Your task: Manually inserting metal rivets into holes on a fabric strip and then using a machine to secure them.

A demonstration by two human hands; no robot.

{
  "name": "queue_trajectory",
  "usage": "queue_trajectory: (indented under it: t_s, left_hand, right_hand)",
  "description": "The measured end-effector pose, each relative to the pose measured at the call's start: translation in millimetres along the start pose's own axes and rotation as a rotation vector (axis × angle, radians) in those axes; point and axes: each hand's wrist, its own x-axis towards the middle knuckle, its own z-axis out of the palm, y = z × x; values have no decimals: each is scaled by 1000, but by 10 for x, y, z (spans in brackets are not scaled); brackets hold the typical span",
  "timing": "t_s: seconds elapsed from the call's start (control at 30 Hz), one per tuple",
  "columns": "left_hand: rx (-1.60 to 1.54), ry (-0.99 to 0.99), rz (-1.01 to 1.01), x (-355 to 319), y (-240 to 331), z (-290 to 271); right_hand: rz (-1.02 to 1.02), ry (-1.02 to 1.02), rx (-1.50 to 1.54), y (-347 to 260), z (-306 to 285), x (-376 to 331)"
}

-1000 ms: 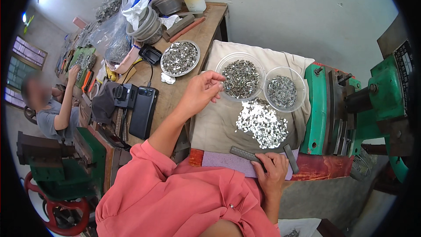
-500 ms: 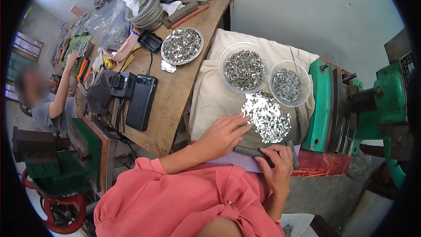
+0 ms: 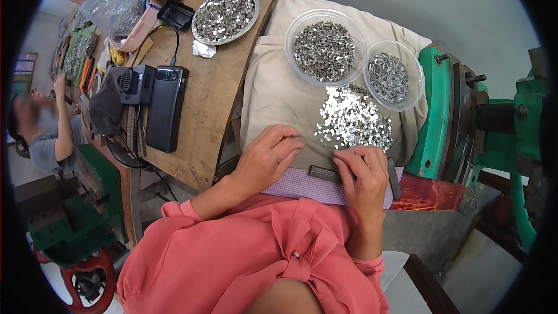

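Note:
A heap of small shiny flat metal pieces point(image 3: 356, 119) lies on the cloth point(image 3: 264, 107) in front of me. My left hand point(image 3: 268, 154) hovers left of the heap, its fingers bent inward. Thumb and fingers come together there, and anything between them is too small to make out. At the heap's near edge, my right hand point(image 3: 366, 171) is pinched with fingertips down. What it grips, if anything, is hidden. Beside its thumb a short dark bar point(image 3: 324, 173) rests on a purple checked cloth point(image 3: 290, 185). A second dark bar point(image 3: 394, 180) lies to its right.
Behind the heap stand a large clear tub point(image 3: 302, 72) and a smaller tub point(image 3: 419, 84) of metal parts. A green machine point(image 3: 433, 116) borders the right. On the left wooden table point(image 3: 203, 110) are a bowl point(image 3: 254, 20) of metal pieces and a black power bank point(image 3: 167, 113). Another person point(image 3: 52, 139) works far left.
My left hand has drawn back from the heap, its spread fingers now curled. My right hand has moved from the dark bar toward the heap's near edge. The view has shifted.

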Motion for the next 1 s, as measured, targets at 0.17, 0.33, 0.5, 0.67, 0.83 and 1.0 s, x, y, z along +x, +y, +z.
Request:
queue_trajectory:
  t_s: [0.17, 0.33, 0.5, 0.67, 0.83, 1.0]
  left_hand:
    - [26, 43, -31, 102, 12, 88]
    - [51, 53, 4, 153, 39, 135]
    - [85, 59, 10, 224, 85, 207]
    - [135, 68, 18, 270, 95, 261]
    - [112, 63, 9, 254, 83, 245]
    - [31, 66, -27, 143, 50, 181]
  right_hand:
    - [-44, -53, -68, -32, 109, 148]
    - [-86, -74, -107, -13, 155, 157]
    - [-49, -30, -76, -53, 35, 48]
    - [-18, -26, 9, -143, -29, -192]
    - [-34, -95, -37, -101, 12, -297]
    - [-20, 7, -92, 31, -42, -120]
